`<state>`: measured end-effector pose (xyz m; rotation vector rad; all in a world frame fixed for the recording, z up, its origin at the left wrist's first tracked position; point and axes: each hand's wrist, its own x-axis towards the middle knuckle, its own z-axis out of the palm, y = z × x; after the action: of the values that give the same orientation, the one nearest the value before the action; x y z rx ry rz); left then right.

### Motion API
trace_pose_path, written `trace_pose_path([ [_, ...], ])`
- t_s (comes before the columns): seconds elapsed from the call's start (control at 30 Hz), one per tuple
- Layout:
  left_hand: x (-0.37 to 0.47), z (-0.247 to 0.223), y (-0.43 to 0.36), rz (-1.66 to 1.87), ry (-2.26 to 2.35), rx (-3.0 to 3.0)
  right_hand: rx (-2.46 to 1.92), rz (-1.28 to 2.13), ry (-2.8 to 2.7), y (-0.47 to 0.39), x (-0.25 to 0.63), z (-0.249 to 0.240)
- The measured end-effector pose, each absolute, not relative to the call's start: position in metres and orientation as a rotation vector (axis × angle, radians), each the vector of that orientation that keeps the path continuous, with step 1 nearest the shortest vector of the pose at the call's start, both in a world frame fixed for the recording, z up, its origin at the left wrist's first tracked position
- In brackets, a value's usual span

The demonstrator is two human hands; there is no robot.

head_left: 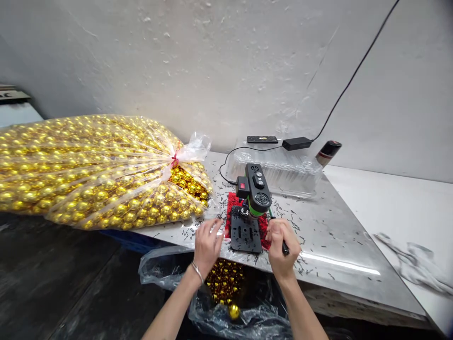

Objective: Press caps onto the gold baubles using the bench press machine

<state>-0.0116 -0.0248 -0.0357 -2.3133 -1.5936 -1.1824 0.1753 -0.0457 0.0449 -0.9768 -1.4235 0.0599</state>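
Observation:
A small black bench drill press (260, 191) with a green band stands on the metal table, its black slotted base plate (246, 233) toward me. My right hand (283, 243) is wrapped round the black-gripped lever (285, 248) at the machine's right side. My left hand (208, 241), fingers apart and with nothing visible in it, hovers just left of the base plate. Below the table edge, shiny gold balls (224, 281) fill part of an open plastic-lined container. One gold ball (234, 311) is nearer to me, by the clear liner (212, 316).
A large tied clear bag (106, 170) of gold balls lies at left. Red material (231, 203) is under the machine, with dark shavings around. Behind it are a clear plastic tray (279, 174), a power adapter (297, 143) with cable, and a dark-capped can (328, 153). A cloth (414, 259) lies right.

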Motion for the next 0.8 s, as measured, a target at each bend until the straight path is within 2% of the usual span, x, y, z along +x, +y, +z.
trace_pose_path([
  [0.07,-0.023,-0.013,0.017,-0.943,-1.845,-2.187,-0.961,0.050,-1.433,-0.045,0.175,0.044],
  [0.13,-0.032,0.007,0.055,-0.501,-2.034,-2.232,-0.955,0.044,-1.443,-0.045,0.176,0.044],
  [0.23,-0.036,0.021,0.093,-0.087,-2.108,-2.388,-0.956,0.034,-1.455,-0.045,0.176,0.043],
  [0.37,-0.031,0.017,0.106,-0.058,-2.119,-2.511,-0.967,0.011,-1.462,-0.045,0.175,0.043],
  [0.5,-0.034,0.015,0.094,-0.264,-2.132,-2.564,-0.972,-0.002,-1.472,-0.046,0.175,0.043],
  [0.57,-0.038,0.015,0.082,-0.676,-2.268,-2.601,-0.966,-0.013,-1.484,-0.046,0.176,0.042],
  [0.6,-0.040,0.013,0.075,-1.045,-2.372,-2.621,-0.964,-0.016,-1.489,-0.046,0.176,0.042],
  [0.7,-0.041,0.007,0.049,-2.558,-2.545,-2.390,-0.975,-0.012,-1.475,-0.045,0.176,0.041],
  [0.73,-0.039,0.004,0.041,-2.938,-2.541,-2.250,-0.978,-0.010,-1.468,-0.045,0.176,0.040],
  [0.8,-0.033,-0.002,0.026,-3.362,-2.623,-1.984,-0.982,-0.009,-1.462,-0.045,0.176,0.040],
])
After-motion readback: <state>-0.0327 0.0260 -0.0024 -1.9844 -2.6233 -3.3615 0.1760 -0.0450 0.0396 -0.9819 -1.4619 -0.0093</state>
